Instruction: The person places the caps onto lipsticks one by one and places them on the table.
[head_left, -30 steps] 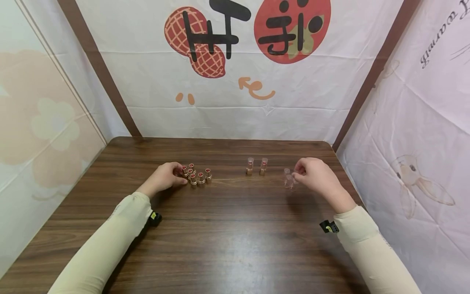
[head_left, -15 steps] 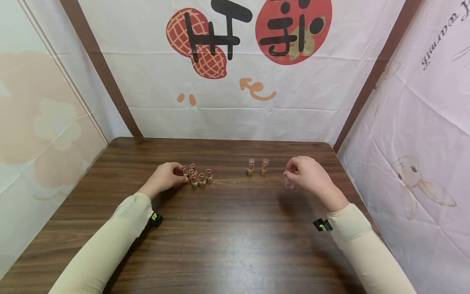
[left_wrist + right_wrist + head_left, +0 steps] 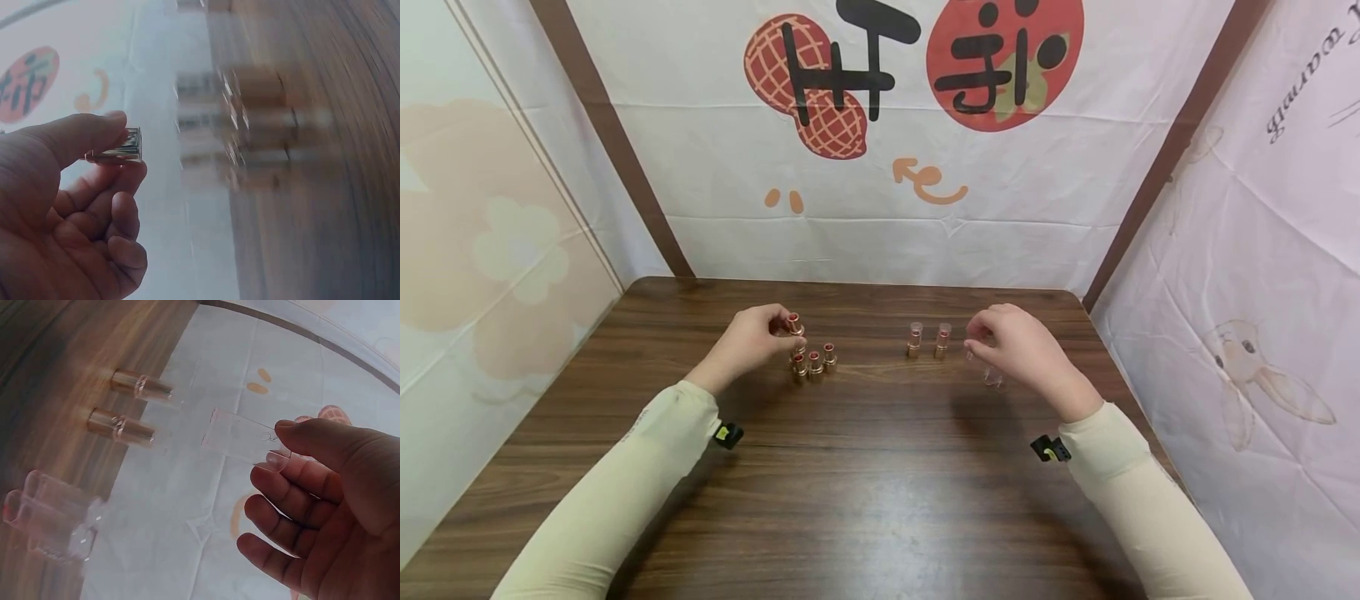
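Observation:
My left hand point(image 3: 748, 340) pinches an uncapped gold lipstick point(image 3: 795, 323) between thumb and fingers, raised beside a group of several upright lipsticks point(image 3: 816, 365). In the left wrist view the gold base point(image 3: 131, 147) of that lipstick shows at the fingertips. My right hand point(image 3: 1022, 348) holds a clear lipstick cap point(image 3: 240, 439) by its end, thumb against fingers, off the table. Two more clear caps point(image 3: 56, 515) stand on the table by that hand; in the head view the hand partly covers them.
Between the hands, toward the back, two gold lipsticks point(image 3: 914, 342) with clear caps on stand upright on the brown wooden table point(image 3: 850, 483). A printed white cloth point(image 3: 850, 250) hangs behind the table, with more cloth at both sides.
My left hand has lifted a lipstick from the group and moved slightly right. My right hand has moved left, taking a clear cap away from the other caps.

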The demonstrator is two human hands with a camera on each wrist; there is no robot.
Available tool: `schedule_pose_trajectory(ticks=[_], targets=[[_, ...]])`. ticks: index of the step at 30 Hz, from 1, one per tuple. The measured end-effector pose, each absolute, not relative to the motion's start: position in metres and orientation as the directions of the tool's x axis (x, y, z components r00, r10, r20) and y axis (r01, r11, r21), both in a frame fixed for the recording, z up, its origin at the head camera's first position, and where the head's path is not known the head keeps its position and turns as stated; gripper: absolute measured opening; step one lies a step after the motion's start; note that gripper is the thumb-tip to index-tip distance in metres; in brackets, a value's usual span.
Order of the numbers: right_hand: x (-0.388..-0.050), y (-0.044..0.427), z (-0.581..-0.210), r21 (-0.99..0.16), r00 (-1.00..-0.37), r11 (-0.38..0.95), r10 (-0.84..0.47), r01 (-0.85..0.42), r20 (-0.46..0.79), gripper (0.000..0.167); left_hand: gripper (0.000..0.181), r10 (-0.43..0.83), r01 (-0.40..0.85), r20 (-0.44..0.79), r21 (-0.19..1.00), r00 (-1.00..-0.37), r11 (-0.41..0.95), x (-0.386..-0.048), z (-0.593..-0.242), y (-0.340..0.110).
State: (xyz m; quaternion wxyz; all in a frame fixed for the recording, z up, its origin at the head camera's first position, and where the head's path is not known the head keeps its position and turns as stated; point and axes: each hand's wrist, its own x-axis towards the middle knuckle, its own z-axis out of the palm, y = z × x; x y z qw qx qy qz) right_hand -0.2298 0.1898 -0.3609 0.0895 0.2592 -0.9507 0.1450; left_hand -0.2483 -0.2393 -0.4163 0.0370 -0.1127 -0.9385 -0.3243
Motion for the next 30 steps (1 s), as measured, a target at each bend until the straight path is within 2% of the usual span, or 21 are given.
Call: schedule_pose_trajectory(ticks=[6,20,30], targets=[[-0.230,0.171,-0.346,-0.231,-0.840,0.812,-0.485,-0.536,0.242,0.017,0.028,0.251,0.270,0.123,0.639,-0.960,0.720,-0.248,-0.410,-0.211],[-0.242,0.138,-0.320,-0.259,-0.786,0.744,-0.560,-0.616,0.261,0.018,0.015,0.357,0.355,0.145,0.678,-0.923,0.643,-0.251,-0.409,-0.158],[-0.245,0.122,-0.309,-0.262,-0.767,0.722,-0.581,-0.641,0.274,0.019,0.021,0.397,0.403,0.183,0.697,-0.899,0.593,-0.254,-0.424,-0.128]])
